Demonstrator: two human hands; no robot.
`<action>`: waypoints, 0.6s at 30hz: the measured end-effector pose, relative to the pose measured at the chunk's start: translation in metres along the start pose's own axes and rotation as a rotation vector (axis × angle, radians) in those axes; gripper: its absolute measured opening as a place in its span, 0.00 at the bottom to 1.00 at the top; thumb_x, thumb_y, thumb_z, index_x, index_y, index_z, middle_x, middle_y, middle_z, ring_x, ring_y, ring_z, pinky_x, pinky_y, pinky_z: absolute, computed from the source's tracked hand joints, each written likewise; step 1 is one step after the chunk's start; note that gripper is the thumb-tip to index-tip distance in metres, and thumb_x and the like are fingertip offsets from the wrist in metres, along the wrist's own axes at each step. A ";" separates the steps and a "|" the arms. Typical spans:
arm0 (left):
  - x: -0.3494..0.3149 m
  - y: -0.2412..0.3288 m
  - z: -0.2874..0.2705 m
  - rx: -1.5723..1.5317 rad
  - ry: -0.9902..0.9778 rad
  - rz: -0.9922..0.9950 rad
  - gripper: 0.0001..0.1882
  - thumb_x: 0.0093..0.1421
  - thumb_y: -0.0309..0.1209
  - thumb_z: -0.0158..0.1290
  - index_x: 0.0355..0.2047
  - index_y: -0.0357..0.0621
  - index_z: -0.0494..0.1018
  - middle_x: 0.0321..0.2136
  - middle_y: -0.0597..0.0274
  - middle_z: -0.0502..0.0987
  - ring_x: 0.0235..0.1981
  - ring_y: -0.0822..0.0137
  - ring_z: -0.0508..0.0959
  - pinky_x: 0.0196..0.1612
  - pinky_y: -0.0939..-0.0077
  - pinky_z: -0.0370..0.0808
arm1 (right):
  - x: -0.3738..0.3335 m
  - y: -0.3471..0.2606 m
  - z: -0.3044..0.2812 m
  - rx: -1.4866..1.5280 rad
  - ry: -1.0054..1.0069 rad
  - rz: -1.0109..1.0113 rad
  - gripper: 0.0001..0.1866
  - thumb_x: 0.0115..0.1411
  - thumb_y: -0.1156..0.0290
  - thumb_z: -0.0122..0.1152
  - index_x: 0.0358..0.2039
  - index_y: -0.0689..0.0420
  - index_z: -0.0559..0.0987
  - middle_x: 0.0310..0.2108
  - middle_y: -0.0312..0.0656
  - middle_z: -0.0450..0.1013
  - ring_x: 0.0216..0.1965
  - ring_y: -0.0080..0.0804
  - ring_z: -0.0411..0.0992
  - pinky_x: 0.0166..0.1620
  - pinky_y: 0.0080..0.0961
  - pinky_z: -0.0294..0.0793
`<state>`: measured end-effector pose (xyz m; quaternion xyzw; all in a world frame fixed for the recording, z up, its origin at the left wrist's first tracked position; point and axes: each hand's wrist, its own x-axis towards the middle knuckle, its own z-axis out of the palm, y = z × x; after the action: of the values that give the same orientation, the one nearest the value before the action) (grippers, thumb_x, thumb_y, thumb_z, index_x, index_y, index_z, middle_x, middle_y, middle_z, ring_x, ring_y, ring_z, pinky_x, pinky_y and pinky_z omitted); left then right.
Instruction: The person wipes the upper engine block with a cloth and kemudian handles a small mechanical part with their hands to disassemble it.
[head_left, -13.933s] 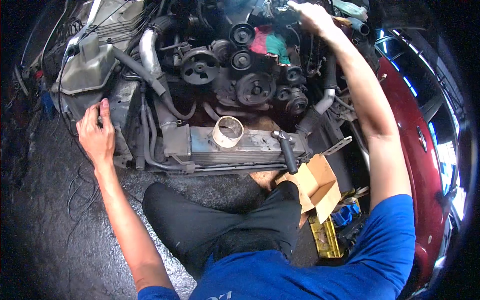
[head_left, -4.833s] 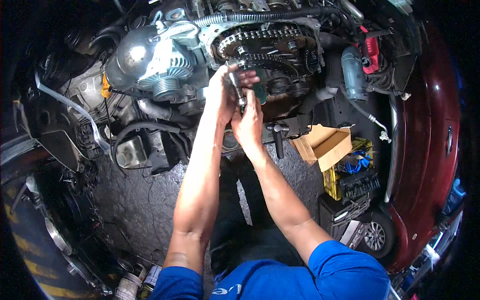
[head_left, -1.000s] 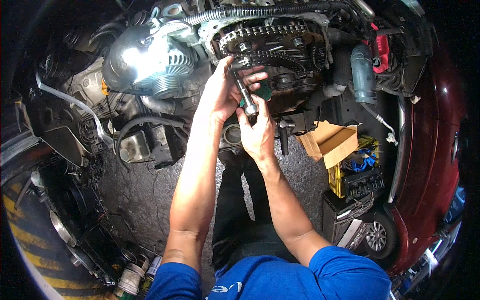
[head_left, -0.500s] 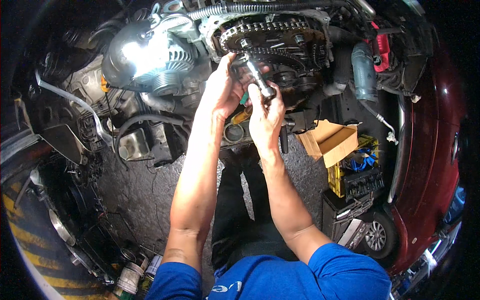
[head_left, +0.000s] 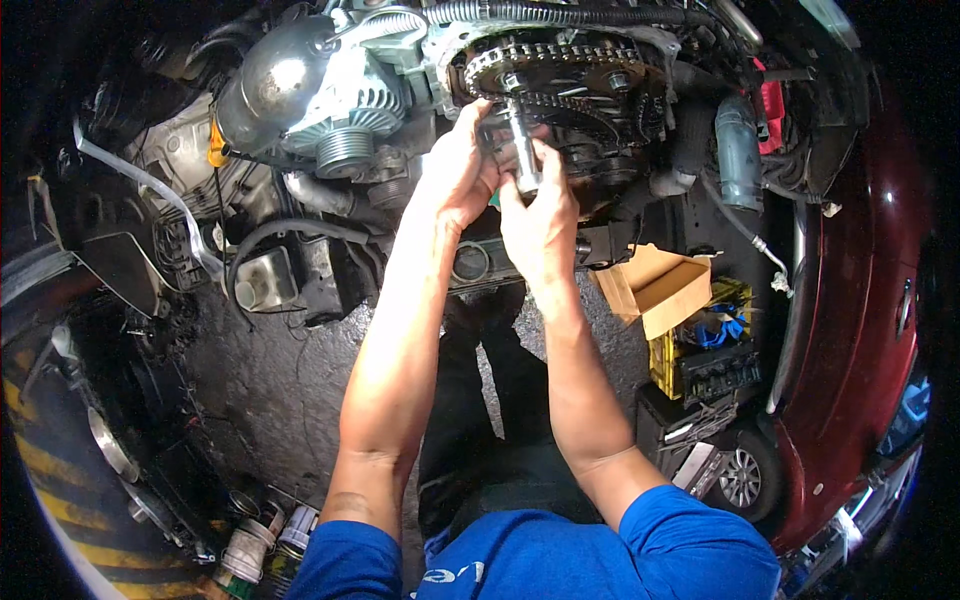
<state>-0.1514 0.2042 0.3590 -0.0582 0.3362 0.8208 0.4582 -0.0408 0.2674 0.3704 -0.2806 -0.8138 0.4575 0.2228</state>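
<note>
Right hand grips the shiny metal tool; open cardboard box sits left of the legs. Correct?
Wrong side: in the head view the open cardboard box sits right of the legs. The right hand does grip the shiny metal tool.

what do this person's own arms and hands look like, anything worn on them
The left hand and right hand are bare, with no gloves, and no watch or bracelet is visible on either wrist. Some fingers are hidden, so rings can't be ruled out. Both forearms are uncovered; short blue fabric sleeves end above the elbows.
</note>
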 end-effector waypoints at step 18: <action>0.003 -0.002 -0.002 -0.008 -0.017 0.033 0.24 0.76 0.44 0.39 0.59 0.35 0.63 0.50 0.35 0.79 0.48 0.50 0.82 0.55 0.57 0.80 | -0.005 -0.004 0.004 0.086 -0.004 0.075 0.17 0.70 0.71 0.53 0.58 0.60 0.72 0.38 0.51 0.80 0.35 0.46 0.81 0.39 0.37 0.79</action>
<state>-0.1519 0.2058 0.3551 -0.0476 0.3297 0.8301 0.4473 -0.0402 0.2601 0.3716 -0.3000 -0.7828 0.5006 0.2158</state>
